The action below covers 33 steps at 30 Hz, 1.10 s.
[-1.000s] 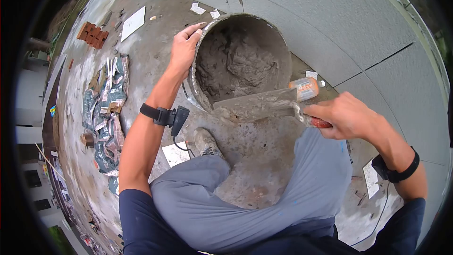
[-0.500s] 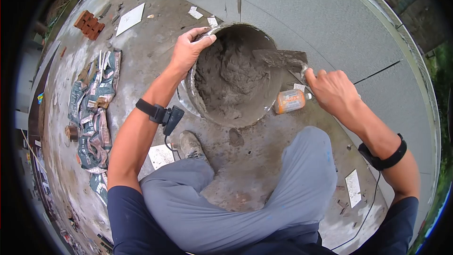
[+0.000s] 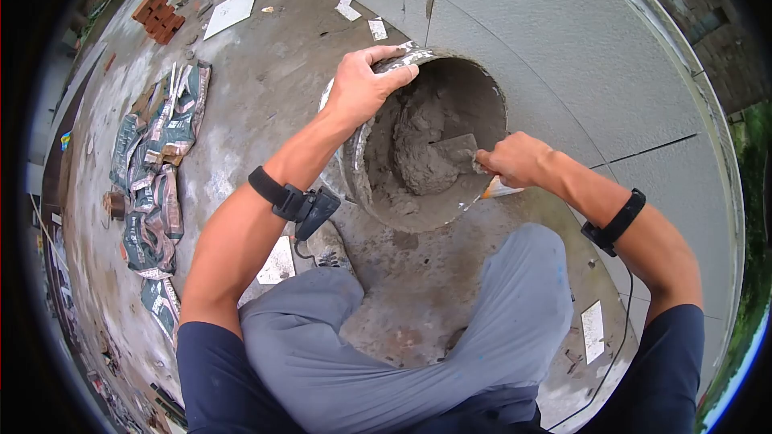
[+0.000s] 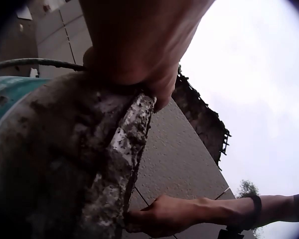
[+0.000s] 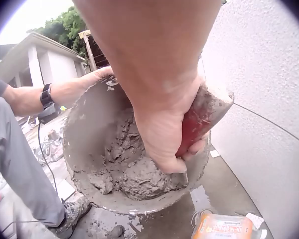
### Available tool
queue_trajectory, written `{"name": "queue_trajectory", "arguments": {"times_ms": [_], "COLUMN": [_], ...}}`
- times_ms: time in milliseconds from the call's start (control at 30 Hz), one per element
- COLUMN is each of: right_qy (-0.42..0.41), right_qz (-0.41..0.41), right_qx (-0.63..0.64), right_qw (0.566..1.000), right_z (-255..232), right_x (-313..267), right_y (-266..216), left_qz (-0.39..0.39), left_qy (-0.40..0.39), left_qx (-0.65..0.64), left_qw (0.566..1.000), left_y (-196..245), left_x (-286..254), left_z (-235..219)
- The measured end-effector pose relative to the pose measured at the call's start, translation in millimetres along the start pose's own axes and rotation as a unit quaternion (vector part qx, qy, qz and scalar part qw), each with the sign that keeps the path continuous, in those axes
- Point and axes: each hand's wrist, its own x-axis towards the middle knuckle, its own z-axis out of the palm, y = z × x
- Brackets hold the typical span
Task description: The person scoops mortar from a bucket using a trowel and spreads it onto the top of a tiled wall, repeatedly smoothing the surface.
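A mortar-caked bucket (image 3: 482,84) stands tilted before the person, its mouth facing them. Grey wet mortar (image 3: 414,145) lies heaped inside. The left hand (image 3: 363,88) grips the far-left rim, thumb over the edge and fingers along the outside. At the right rim, the right hand (image 3: 519,159) holds a trowel (image 3: 458,149) by its red handle (image 5: 195,124). The trowel's blade sits in the mortar, its front part covered. In the left wrist view, the crusted rim (image 4: 127,142) runs below the left hand.
An orange-labelled bottle (image 5: 224,226) stands right of the bucket, mostly hidden in the head view. Behind rises a grey panelled wall (image 3: 547,48). Crumpled bags (image 3: 153,193), stacked bricks (image 3: 158,18) and a white tile (image 3: 232,13) lie leftward. A shoe (image 3: 328,247) is near the bucket.
The trowel has gone from across the near rim, past the right rim, down into the mortar. The bucket has tipped and shifted rightward in view, with the left hand still on its rim.
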Motion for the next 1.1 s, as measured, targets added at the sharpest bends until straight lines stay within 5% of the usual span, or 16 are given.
{"name": "queue_trajectory", "arguments": {"times_ms": [333, 633, 1100], "right_qy": [0.076, 0.075, 0.086], "right_qz": [0.028, 0.008, 0.074], "right_qx": [0.277, 0.604, 0.622], "right_qw": [0.957, 0.793, 0.775], "right_z": [42, 34, 7], "right_x": [25, -4, -86], "right_y": [-50, -78, -64], "left_qz": [0.003, -0.008, -0.004], "left_qy": [0.018, 0.015, 0.035], "left_qx": [-0.03, -0.039, -0.096], "left_qw": [0.999, 0.999, 0.995], "left_y": [-9, -12, -36], "left_x": [1, 5, 18], "left_z": [-8, -14, -34]}}
